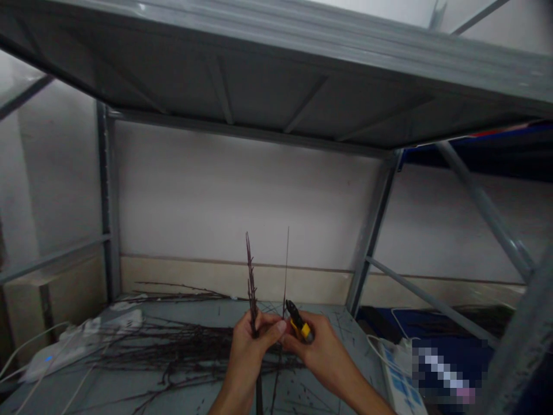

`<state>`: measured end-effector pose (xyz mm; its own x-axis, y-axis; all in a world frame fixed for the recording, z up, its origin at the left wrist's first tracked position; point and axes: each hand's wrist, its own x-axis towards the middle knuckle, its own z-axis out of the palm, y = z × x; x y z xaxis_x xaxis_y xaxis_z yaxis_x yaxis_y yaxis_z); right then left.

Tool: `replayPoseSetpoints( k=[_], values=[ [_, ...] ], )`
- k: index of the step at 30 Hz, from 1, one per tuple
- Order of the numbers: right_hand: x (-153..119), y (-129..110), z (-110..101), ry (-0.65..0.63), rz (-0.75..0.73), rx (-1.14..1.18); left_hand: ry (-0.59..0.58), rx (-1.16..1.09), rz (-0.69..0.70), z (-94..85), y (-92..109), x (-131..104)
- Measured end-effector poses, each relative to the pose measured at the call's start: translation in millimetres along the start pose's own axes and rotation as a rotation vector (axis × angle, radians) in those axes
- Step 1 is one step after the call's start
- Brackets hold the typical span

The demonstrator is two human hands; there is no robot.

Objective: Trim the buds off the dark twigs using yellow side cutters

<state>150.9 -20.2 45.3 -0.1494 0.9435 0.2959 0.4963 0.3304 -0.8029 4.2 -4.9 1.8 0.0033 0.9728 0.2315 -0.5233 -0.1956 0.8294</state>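
My left hand (254,340) is closed around a few dark, knobbly twigs (251,276) that stand upright out of the fist, their lower ends running down past the wrist. Black-and-yellow hand cutters (298,323) are in my right hand (317,343), head pointing up; their jaws are too small to make out. Between the two hands, a long thin twig (286,265) rises nearly straight up, and fingertips of both hands meet around it. Under and behind my hands lies a loose pile of dark twigs (185,346) on the grey shelf (341,323).
White power strips (82,346) with cables lie at the left, and a blue-and-white strip (400,377) at the right. A metal shelf (259,52) hangs overhead. Metal posts (375,225) stand on both sides. Small twig bits (302,392) litter the surface.
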Motion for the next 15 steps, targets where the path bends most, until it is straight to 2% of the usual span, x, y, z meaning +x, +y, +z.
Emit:
replayPoseSetpoints(
  k=[5, 10, 15],
  values=[
    [0.6, -0.5, -12.0, 0.005, -0.055, -0.215, 0.009, 0.033, 0.019, -7.0, -6.6, 5.6],
    [13.6, -0.4, -41.7, 0.089, -0.128, -0.544, 0.016, 0.041, 0.014, -14.2, -13.3, 10.0],
    [25.5, -1.7, -64.5, 0.139, -0.184, -0.755, 0.050, 0.038, 0.004, -11.6, -12.9, 8.2]
  ],
)
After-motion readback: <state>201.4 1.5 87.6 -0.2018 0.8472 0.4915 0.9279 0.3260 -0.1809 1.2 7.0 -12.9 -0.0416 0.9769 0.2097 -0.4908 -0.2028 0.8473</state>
